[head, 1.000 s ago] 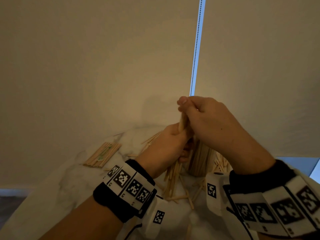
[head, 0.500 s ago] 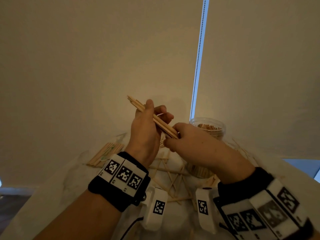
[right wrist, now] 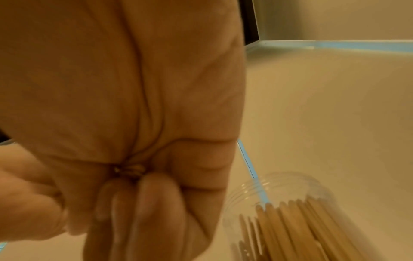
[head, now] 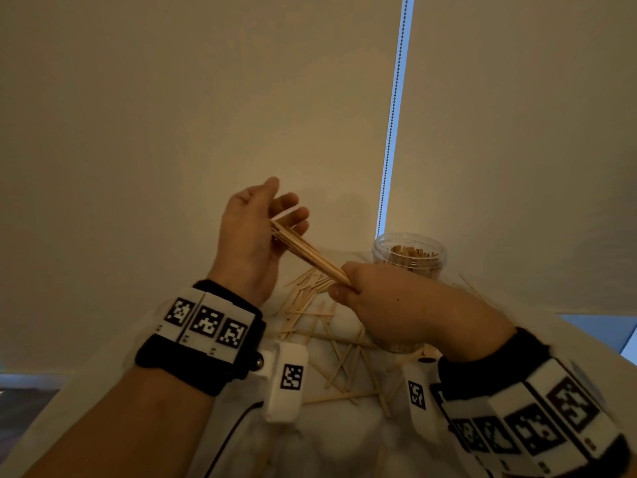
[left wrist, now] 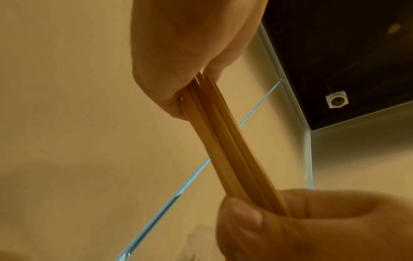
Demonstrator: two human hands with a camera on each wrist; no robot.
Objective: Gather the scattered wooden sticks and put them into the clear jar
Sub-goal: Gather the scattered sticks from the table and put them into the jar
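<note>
While both forearms are raised above the worktop (head: 213, 439), a bundle of wooden sticks (head: 310, 254) spans slantwise between the two hands. The left hand (head: 253, 236) stands upright with its back toward the camera, thumb lifted and fingers loosely extended; the upper ends of the sticks rest against its palm, and the left wrist view shows the fingers (left wrist: 156, 83) pressed on either side of those ends, so that grip is closed lightly on the bundle. The right hand (head: 396, 301) sits lower and to the right, knuckles up, its thumb and curled fingers pinching the lower ends; from the right wrist the fingertips (right wrist: 156, 190) are seen drawn tight together around the stick tips. The clear jar (head: 409, 253) stands upright on the worktop just beyond the right hand, open-topped and already holding many sticks on end. More loose sticks (head: 331, 343) lie criss-crossed on the worktop beneath and between the wrists. Both wrists wear black bands with white marker tags.
</note>
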